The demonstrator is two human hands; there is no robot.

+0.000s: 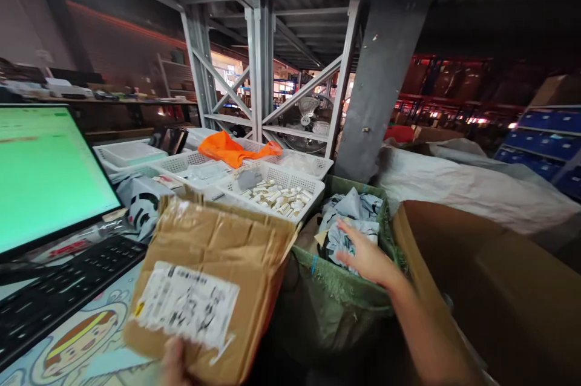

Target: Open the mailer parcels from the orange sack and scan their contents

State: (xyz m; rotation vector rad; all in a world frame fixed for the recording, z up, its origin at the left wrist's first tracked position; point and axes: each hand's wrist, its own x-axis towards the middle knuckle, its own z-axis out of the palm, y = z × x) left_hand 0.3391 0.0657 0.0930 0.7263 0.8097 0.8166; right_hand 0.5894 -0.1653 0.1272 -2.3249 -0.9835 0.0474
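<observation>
Bottom centre: my left hand [175, 362] grips the lower edge of an opened cardboard box [206, 289] by that edge alone, mostly out of frame, so I cannot tell how firm the hold is. Risk: the box tips or slides onto the keyboard [59, 289] on the worktop [86, 337] at lower left. Right of centre, my right hand [367, 259] hangs open, fingers spread, over the green sack [340, 295] of wrapping waste; loose pieces could spill over its rim. Beyond, a white basket [313, 189] of small packs sits near the sack's edge.

Brown cardboard box [211, 289] bears a white label [188, 304] with black print; behind it, a green sack [345, 307], orange cloth [233, 150], white baskets [276, 192].
</observation>
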